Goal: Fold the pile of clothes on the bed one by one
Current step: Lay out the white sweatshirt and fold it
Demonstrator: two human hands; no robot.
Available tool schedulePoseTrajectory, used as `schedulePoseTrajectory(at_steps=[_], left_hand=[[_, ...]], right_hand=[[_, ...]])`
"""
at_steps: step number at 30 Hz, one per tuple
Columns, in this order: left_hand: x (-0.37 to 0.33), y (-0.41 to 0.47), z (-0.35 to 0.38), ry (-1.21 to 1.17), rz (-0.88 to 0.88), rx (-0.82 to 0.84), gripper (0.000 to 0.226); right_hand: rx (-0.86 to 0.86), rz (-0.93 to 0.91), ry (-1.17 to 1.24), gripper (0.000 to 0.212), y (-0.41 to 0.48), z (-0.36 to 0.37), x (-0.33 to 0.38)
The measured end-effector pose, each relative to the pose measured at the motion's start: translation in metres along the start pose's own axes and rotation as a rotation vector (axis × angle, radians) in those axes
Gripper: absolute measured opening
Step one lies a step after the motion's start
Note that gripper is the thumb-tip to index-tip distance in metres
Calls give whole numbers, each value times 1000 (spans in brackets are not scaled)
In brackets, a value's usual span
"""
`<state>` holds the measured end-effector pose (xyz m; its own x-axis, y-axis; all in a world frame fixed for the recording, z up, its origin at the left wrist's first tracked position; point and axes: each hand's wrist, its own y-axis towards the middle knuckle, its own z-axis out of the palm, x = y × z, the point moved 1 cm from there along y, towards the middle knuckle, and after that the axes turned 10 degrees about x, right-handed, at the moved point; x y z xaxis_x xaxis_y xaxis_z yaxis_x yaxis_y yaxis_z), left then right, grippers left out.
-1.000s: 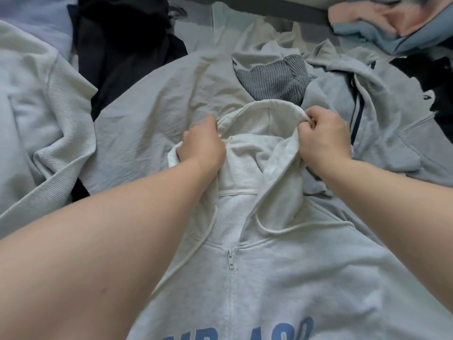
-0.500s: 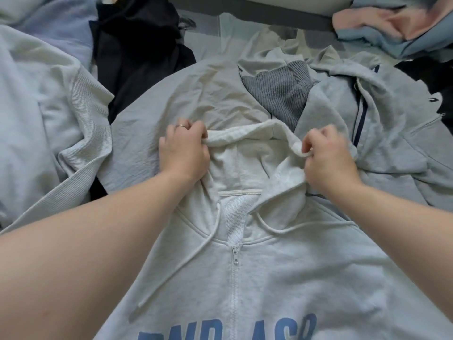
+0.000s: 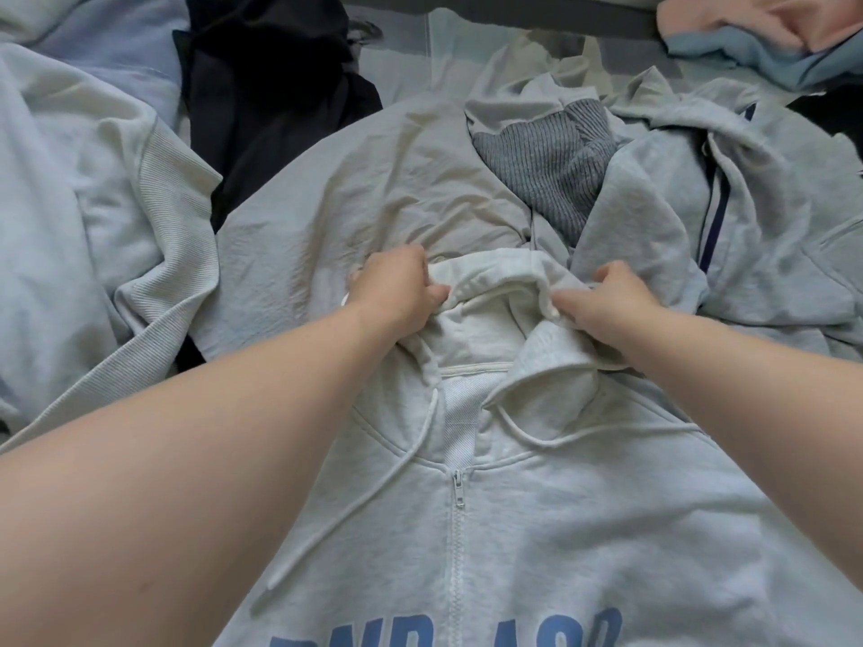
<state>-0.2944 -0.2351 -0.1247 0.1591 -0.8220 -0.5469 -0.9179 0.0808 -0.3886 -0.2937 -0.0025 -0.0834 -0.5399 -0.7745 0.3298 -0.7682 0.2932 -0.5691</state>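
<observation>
A pale grey zip hoodie (image 3: 537, 530) with blue letters lies front-up before me, zipper shut, drawstrings loose over the chest. Its hood (image 3: 495, 301) is bunched at the top. My left hand (image 3: 397, 291) grips the hood's left edge, fingers curled into the fabric. On the other side, my right hand (image 3: 607, 305) grips the hood's right edge, thumb pressed on the rim. The hoodie rests on the pile of other clothes.
Under the hoodie lies a light grey garment (image 3: 350, 193). A ribbed grey top (image 3: 546, 165) and a grey zip jacket (image 3: 747, 203) lie behind. A white sweatshirt (image 3: 93, 226) is at left, black clothes (image 3: 261, 81) far left, pink and blue cloth (image 3: 770, 35) far right.
Both hands, still holding the hood, have shifted along its rim and pressed it flatter and lower. More of the blue lettering shows at the bottom.
</observation>
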Motion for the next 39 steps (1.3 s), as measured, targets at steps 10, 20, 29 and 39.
schedulePoseTrajectory(at_steps=[10, 20, 29, 39], left_hand=[[0, -5, 19, 141, 11, 45, 42], [-16, -84, -17, 123, 225, -422, 14], [12, -214, 13, 241, 348, -250, 18], [35, -321, 74, 452, 345, 38, 19]], right_hand=[[88, -184, -239, 46, -10, 15, -17], [-348, -477, -338, 24, -63, -22, -29], [-213, -859, -455, 26, -152, -3, -89], [108, -863, -595, 17, -239, 56, -187]])
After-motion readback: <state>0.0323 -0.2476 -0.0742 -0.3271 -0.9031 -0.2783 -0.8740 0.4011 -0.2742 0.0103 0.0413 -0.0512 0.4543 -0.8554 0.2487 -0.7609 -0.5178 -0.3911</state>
